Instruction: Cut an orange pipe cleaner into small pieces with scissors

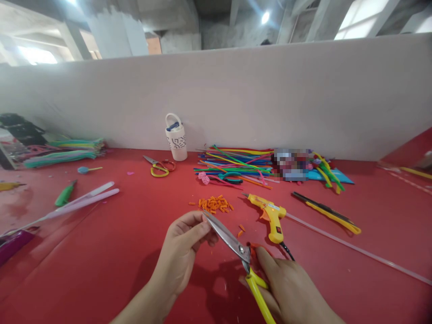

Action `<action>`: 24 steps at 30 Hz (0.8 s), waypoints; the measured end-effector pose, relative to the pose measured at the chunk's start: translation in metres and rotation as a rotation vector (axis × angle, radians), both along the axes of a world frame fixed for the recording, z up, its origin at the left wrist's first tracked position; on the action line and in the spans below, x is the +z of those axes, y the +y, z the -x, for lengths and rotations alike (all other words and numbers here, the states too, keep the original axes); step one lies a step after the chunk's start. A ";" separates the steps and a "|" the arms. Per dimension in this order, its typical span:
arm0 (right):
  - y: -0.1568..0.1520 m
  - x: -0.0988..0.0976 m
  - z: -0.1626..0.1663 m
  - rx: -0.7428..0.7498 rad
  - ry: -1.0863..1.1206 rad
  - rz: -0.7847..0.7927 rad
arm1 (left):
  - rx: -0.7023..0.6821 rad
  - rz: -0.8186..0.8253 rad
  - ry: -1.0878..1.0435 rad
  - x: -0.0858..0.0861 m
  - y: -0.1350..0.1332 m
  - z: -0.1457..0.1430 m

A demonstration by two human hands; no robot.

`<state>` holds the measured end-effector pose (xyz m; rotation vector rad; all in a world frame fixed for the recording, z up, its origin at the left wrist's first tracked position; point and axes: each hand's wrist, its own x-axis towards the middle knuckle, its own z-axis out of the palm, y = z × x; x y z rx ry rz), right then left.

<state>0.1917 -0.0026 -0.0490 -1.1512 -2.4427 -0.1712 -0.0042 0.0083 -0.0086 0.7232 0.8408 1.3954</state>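
Observation:
My right hand grips a pair of scissors with one yellow and one red handle. Their blades look nearly closed and point up and left to the fingertips of my left hand. Thumb and forefinger of that hand are pinched together at the blade tips. A trace of orange shows there, but most of what they hold is hidden. Just beyond lies a pile of short orange pieces, and a few loose orange bits rest right of the blades.
Right of the pile lies a yellow glue gun with a long clear glue stick, then a yellow-and-black tool. Coloured pipe cleaners, a white tumbler and spare scissors sit along the wall. A green-handled tool is left.

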 end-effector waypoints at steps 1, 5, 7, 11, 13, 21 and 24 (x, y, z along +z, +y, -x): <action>0.000 0.000 0.000 0.002 0.001 0.001 | 0.004 0.000 0.002 0.000 0.000 0.000; -0.001 -0.001 0.000 -0.004 0.010 -0.004 | 0.022 -0.002 0.017 0.000 0.000 -0.001; 0.000 -0.001 -0.001 -0.016 0.001 0.000 | 0.035 0.001 0.034 0.001 0.000 -0.001; 0.001 -0.002 -0.004 -0.067 -0.021 0.090 | 0.063 0.024 0.061 0.001 0.001 0.000; 0.002 -0.002 -0.003 -0.103 0.043 0.230 | 0.052 0.033 0.062 0.001 0.001 0.000; 0.001 0.008 0.013 -0.240 0.825 1.067 | -0.453 0.202 0.246 -0.017 -0.009 -0.023; -0.001 0.011 0.015 -0.212 0.902 1.161 | -0.524 0.222 0.275 -0.024 -0.011 -0.029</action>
